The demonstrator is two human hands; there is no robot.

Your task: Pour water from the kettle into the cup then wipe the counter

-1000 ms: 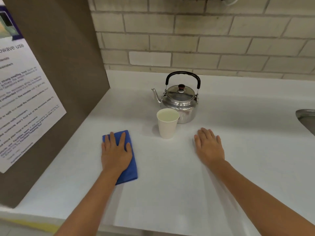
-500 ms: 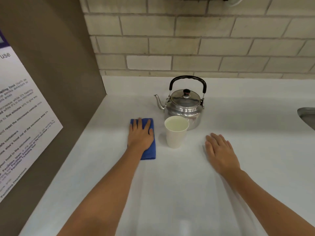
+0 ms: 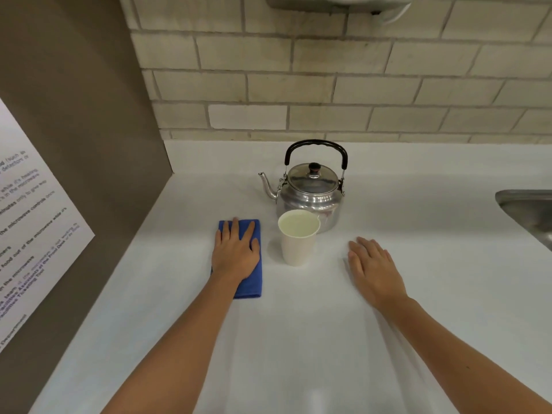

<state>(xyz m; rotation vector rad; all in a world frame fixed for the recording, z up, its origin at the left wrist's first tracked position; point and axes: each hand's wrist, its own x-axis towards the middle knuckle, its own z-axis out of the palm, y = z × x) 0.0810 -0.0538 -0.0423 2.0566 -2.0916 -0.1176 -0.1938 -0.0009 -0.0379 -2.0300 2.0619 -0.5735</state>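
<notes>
The left hand [image 3: 236, 251] lies flat on a blue cloth [image 3: 250, 282] on the white counter [image 3: 298, 339]. Beside it stands a filled cup [image 3: 298, 245], touching the kettle [image 3: 310, 192] behind. The right hand [image 3: 372, 268] rests flat on the counter.

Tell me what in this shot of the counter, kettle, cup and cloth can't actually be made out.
Head view only:
- Kettle: lid on, so what's inside is hidden; the cup covers its lower front.
- Blue cloth: its middle lies under the left hand.
- Counter: wet spots can't be made out on its white surface.
- Sink: cut off by the right edge.
- Wall notice: blurred, cut by the left edge.
- Right hand: flat, palm hidden.
</notes>
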